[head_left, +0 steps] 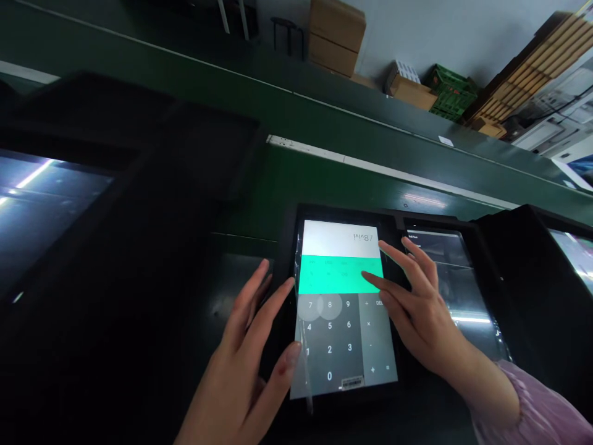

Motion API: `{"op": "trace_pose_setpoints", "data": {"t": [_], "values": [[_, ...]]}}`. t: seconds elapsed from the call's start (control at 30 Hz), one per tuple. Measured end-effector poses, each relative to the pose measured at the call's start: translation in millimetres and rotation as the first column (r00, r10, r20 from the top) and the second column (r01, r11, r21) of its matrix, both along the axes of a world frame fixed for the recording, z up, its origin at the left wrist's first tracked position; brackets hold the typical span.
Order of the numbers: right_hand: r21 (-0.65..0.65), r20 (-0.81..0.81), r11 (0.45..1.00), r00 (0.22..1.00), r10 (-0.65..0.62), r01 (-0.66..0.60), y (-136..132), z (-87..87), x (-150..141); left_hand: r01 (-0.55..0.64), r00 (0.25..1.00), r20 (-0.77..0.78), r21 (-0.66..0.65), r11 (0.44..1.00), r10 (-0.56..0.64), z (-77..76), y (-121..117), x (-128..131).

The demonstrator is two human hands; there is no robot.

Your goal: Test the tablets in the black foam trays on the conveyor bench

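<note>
A tablet (345,309) lies in front of me in a black tray, its screen lit with a calculator keypad and a green band. My left hand (245,364) rests at the tablet's left edge, fingers stretched out, thumb touching the screen's lower left side. My right hand (417,309) lies at the right edge, fingers spread, one fingertip on the green band. Neither hand holds anything. A clear film covers the screen and lifts a little at the left edge.
A second tablet (456,290) sits just right of the lit one. Large dark screens stand at the far left (41,210) and far right (574,253). A green conveyor (352,133) runs behind. Cardboard boxes (336,34) and a green crate (451,89) are stacked beyond.
</note>
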State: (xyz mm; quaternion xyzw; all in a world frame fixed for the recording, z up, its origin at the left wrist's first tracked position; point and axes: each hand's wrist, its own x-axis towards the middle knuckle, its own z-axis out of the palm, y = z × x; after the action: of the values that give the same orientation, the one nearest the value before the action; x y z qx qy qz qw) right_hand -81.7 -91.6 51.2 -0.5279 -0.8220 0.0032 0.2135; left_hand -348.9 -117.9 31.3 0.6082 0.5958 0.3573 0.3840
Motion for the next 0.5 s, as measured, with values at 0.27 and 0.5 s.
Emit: {"op": "trace_pose_setpoints", "data": {"t": [0.27,0.5], "values": [[0.030,-0.042,0.996,0.996,-0.081,0.082,-1,-4.0,4,-0.035,0.999,0.015,-0.026,0.999,0.035,0.8,2,0],[-0.004,-0.003,0.998,0.998,-0.057,0.057,-4,8.2,-1,-0.129,0.991,0.045,0.043,0.991,0.127,-1.8,5,4]]}}
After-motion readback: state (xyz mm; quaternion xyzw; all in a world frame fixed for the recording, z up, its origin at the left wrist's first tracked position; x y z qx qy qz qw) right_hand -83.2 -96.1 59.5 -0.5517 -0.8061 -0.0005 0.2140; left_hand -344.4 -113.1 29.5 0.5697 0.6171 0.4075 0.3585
